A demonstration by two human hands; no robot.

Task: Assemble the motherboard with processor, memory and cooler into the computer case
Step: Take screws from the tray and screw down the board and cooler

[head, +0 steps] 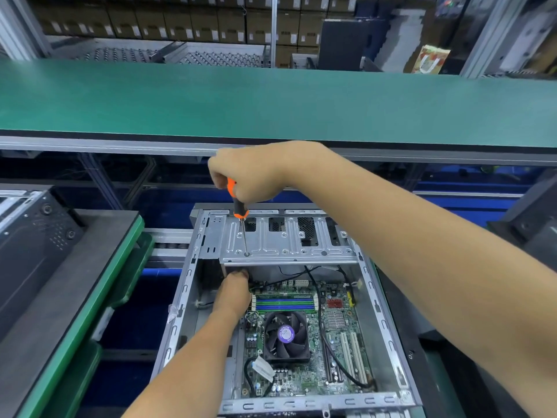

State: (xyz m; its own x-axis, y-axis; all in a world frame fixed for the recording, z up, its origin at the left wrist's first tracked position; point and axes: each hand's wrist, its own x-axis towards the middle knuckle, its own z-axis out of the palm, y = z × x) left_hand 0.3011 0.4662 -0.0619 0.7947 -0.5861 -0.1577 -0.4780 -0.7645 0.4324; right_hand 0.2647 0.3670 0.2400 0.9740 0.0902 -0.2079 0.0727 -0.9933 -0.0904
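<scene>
The left hand's (233, 292) fingertips are hidden under the drive bracket (286, 242), so what they touch cannot be told. The right hand (250, 173) covers the top of the screwdriver (238, 206) handle. The tip's seating in the bracket hole is too small to judge. The case (388, 321) is cut off at the bottom edge. The cooler (286, 336) label is unreadable.

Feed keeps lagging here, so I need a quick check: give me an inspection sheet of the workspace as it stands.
Surface: green conveyor belt behind the computer case.
Job's things: motherboard with cooler fan and memory lies inside the case; drive cage spans its far end.
Clutter: nothing seen.
Grippers: right hand grips orange screwdriver, tip on the cage; left hand reaches under the cage, fingers hidden.
Cables: black cable runs across the board.
Surroundings: second case left; stacked cartons behind.
</scene>
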